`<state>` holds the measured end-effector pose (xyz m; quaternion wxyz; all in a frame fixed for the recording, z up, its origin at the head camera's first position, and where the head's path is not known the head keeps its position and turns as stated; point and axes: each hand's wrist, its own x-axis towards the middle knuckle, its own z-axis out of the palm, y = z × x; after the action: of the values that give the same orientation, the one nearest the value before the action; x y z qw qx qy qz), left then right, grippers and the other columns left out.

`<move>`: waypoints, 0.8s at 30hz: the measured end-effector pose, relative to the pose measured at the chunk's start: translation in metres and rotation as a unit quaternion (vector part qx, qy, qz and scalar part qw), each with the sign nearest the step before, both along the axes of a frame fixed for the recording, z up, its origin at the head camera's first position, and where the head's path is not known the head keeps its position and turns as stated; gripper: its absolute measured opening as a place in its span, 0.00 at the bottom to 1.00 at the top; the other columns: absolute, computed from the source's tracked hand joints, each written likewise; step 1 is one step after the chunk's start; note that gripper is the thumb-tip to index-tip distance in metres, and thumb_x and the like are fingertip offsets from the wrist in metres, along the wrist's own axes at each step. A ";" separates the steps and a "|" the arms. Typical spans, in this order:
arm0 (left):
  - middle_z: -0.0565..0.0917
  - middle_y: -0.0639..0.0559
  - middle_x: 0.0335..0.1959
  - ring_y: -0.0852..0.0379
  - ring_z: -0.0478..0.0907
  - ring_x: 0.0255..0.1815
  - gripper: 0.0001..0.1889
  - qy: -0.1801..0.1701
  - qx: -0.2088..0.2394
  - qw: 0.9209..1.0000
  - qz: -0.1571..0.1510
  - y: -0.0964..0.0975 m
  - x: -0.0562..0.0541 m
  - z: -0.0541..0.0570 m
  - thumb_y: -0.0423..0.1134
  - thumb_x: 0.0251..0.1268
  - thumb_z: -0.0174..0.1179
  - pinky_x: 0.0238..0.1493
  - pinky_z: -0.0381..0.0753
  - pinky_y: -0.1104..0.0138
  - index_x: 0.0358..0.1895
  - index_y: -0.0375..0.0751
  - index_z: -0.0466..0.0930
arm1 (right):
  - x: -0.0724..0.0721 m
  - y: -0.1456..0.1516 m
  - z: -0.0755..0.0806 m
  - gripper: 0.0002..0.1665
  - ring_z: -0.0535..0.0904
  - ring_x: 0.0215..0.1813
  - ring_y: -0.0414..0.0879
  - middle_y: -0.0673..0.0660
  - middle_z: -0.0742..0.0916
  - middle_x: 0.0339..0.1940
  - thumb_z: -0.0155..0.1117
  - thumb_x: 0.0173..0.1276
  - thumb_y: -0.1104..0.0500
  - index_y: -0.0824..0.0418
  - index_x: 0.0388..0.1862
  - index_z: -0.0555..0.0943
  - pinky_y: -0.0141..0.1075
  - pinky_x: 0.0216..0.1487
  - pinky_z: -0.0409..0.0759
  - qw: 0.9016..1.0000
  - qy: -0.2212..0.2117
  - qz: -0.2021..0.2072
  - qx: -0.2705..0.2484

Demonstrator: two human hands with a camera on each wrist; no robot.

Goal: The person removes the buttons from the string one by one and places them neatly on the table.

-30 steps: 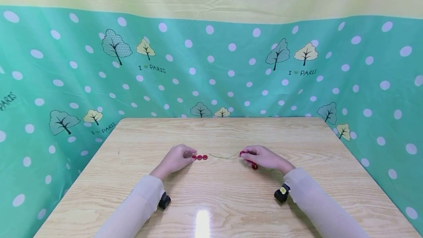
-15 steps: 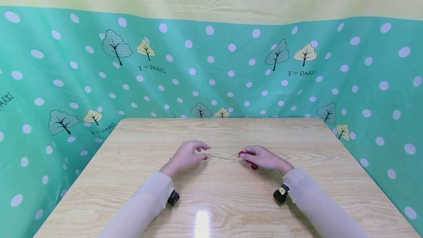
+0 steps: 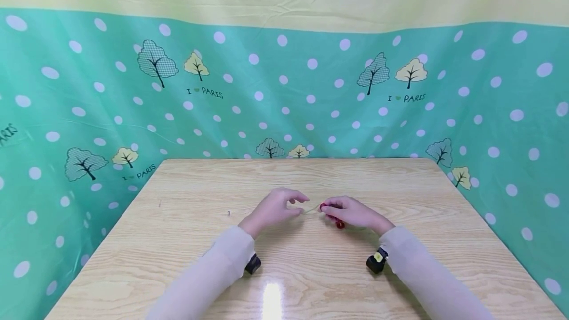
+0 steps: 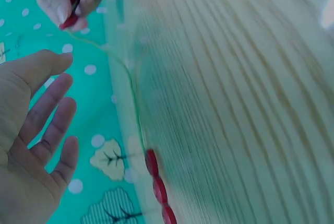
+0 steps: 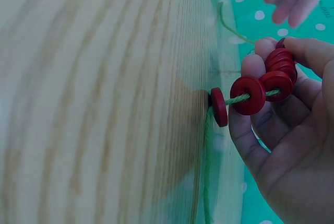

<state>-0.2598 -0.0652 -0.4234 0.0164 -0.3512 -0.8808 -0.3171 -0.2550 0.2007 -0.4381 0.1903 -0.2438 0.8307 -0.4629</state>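
My right hand (image 3: 353, 211) holds a bunch of round red buttons (image 5: 248, 95) threaded on a green string (image 5: 207, 172). Some are pressed together between finger and thumb; a few hang looser below, as the right wrist view shows. The string's other end runs out leftward from the fingers and lies on the wood. My left hand (image 3: 277, 207) hovers near that end, thumb and fingers apart, holding nothing. Three loose red buttons (image 4: 160, 190) stand in a row on the table in the left wrist view; in the head view the left hand hides them.
The wooden table (image 3: 186, 181) reaches back to a green dotted curtain (image 3: 284, 93). Black wrist cameras sit under both cuffs. A small dark mark (image 3: 228, 213) shows on the wood left of the left hand.
My left hand has moved right, from beside the row of loose buttons to the string's free end, and its fingers have spread apart. The right hand has hardly moved.
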 end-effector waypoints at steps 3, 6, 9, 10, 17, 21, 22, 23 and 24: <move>0.86 0.55 0.51 0.53 0.82 0.48 0.16 -0.001 -0.009 1.000 -0.008 0.011 0.001 0.002 0.36 0.64 0.68 0.52 0.78 0.65 0.56 0.45 0.84 | 0.000 -0.001 -0.001 0.19 0.72 0.25 0.47 0.59 0.81 0.27 0.52 0.81 0.50 0.64 0.50 0.82 0.33 0.27 0.71 1.000 0.003 0.001 0.000; 0.86 0.56 0.51 0.55 0.81 0.48 0.18 0.002 -0.021 1.000 -0.005 0.019 0.002 0.002 0.37 0.64 0.69 0.52 0.78 0.66 0.57 0.46 0.83 | 0.000 -0.002 0.000 0.19 0.73 0.26 0.47 0.60 0.81 0.28 0.53 0.81 0.50 0.64 0.48 0.82 0.35 0.28 0.73 1.000 0.006 0.000 0.003; 0.86 0.57 0.51 0.58 0.80 0.47 0.19 0.007 -0.027 1.000 0.002 0.023 0.003 0.002 0.38 0.64 0.69 0.51 0.78 0.67 0.58 0.48 0.83 | 0.000 -0.003 0.001 0.20 0.74 0.27 0.47 0.61 0.82 0.29 0.53 0.80 0.49 0.64 0.48 0.82 0.37 0.29 0.75 1.000 0.008 -0.003 0.003; 0.86 0.57 0.51 0.59 0.80 0.47 0.19 0.007 -0.028 1.000 0.005 0.024 0.003 0.002 0.39 0.64 0.69 0.50 0.78 0.67 0.58 0.48 0.83 | 0.001 -0.003 0.001 0.20 0.74 0.27 0.47 0.62 0.82 0.29 0.53 0.80 0.49 0.64 0.48 0.82 0.37 0.29 0.75 1.000 0.008 -0.003 0.002; 0.86 0.55 0.53 0.58 0.81 0.47 0.20 0.011 -0.015 1.000 -0.001 0.030 0.003 0.000 0.38 0.64 0.70 0.49 0.78 0.67 0.59 0.50 0.83 | 0.001 -0.004 0.003 0.21 0.73 0.27 0.48 0.63 0.82 0.29 0.52 0.81 0.50 0.67 0.45 0.81 0.36 0.28 0.74 1.000 0.003 0.002 -0.008; 0.86 0.59 0.52 0.59 0.80 0.46 0.19 0.023 -0.018 1.000 -0.004 0.033 0.005 0.000 0.41 0.64 0.70 0.47 0.78 0.68 0.59 0.54 0.83 | 0.002 -0.006 0.004 0.21 0.74 0.27 0.48 0.63 0.83 0.29 0.52 0.81 0.50 0.67 0.45 0.81 0.38 0.28 0.75 1.000 0.006 0.002 -0.007; 0.86 0.60 0.51 0.59 0.80 0.46 0.19 0.027 -0.020 0.999 -0.003 0.034 0.006 0.000 0.41 0.64 0.70 0.47 0.78 0.68 0.59 0.55 0.83 | 0.003 -0.006 0.004 0.21 0.74 0.27 0.48 0.63 0.83 0.29 0.52 0.81 0.49 0.67 0.44 0.81 0.38 0.28 0.75 1.000 0.006 0.003 -0.008; 0.86 0.61 0.51 0.60 0.80 0.45 0.19 0.030 -0.021 0.999 -0.001 0.034 0.006 0.001 0.41 0.64 0.70 0.46 0.78 0.68 0.59 0.55 0.83 | 0.003 -0.007 0.004 0.22 0.74 0.27 0.49 0.64 0.83 0.29 0.52 0.81 0.49 0.68 0.44 0.81 0.39 0.29 0.76 1.000 0.004 0.004 -0.009; 0.86 0.62 0.50 0.60 0.79 0.45 0.19 0.033 -0.023 0.999 0.000 0.035 0.006 0.000 0.41 0.64 0.70 0.46 0.78 0.69 0.58 0.55 0.84 | 0.003 -0.008 0.004 0.22 0.74 0.27 0.49 0.64 0.82 0.29 0.52 0.81 0.49 0.68 0.44 0.81 0.40 0.29 0.76 1.000 0.002 0.004 -0.011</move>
<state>-0.2538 -0.0302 -0.4230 0.0377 -0.3620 -0.8868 -0.2849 -0.2522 0.1931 -0.4336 0.1875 -0.2507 0.8249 -0.4707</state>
